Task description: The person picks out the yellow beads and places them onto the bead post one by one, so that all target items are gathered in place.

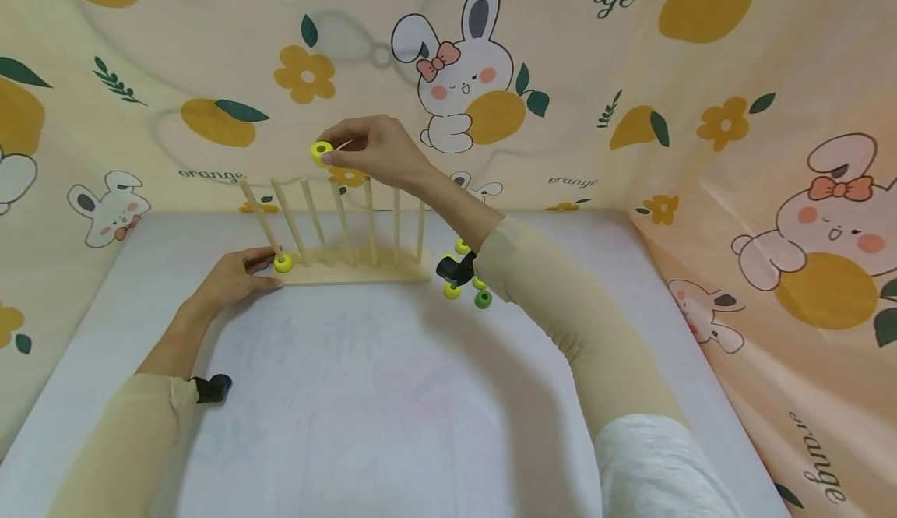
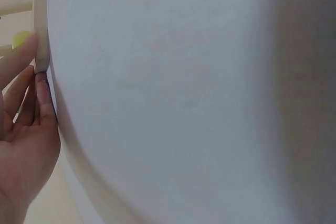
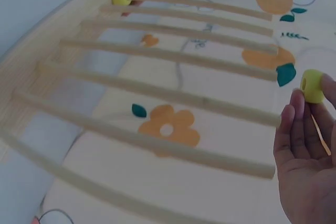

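Note:
My right hand (image 1: 384,150) pinches a yellow bead (image 3: 314,88) between thumb and fingertips, its hole visible. It is raised above the tops of the pegs on a wooden peg rack (image 1: 364,275). Several upright pegs stand in a row along the rack's flat base. Another yellow bead (image 1: 283,264) sits at the bottom of the leftmost peg. At that same end, my left hand (image 1: 233,278) grips the base, thumb at the front edge and fingers behind; the left wrist view also shows this hand (image 2: 29,153) at the end of the base.
Several loose yellow beads (image 1: 452,291) and a green bead (image 1: 483,299) lie on the white table (image 1: 364,393) to the right of the rack, partly hidden by my right wrist. A patterned cloth (image 1: 582,74) hangs behind and along the sides.

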The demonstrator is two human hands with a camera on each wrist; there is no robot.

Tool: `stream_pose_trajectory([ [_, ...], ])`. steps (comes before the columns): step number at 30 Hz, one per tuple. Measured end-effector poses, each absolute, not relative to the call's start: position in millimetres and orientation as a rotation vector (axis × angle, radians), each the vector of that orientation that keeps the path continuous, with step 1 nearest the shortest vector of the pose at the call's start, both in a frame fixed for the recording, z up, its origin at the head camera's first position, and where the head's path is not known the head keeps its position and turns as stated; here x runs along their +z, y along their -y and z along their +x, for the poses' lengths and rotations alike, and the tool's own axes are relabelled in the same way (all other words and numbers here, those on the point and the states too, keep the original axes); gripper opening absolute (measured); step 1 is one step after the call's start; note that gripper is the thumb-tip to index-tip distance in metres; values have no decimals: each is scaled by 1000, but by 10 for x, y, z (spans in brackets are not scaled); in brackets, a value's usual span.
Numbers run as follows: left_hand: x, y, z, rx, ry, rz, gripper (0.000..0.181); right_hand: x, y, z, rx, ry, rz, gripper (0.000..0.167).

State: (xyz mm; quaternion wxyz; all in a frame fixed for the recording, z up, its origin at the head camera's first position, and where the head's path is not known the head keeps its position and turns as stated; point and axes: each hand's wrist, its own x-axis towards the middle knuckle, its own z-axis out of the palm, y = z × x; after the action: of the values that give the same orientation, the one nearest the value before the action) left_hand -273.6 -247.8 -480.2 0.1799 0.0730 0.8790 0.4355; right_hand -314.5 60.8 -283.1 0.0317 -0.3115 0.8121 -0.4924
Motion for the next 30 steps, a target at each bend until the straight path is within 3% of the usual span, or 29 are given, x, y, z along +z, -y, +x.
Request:
stream_pose_trajectory([
  [30, -4812, 2532, -2791, 1154, -2557, 282, 81, -2793, 133, -3205, -1322, -2497, -916, 33],
])
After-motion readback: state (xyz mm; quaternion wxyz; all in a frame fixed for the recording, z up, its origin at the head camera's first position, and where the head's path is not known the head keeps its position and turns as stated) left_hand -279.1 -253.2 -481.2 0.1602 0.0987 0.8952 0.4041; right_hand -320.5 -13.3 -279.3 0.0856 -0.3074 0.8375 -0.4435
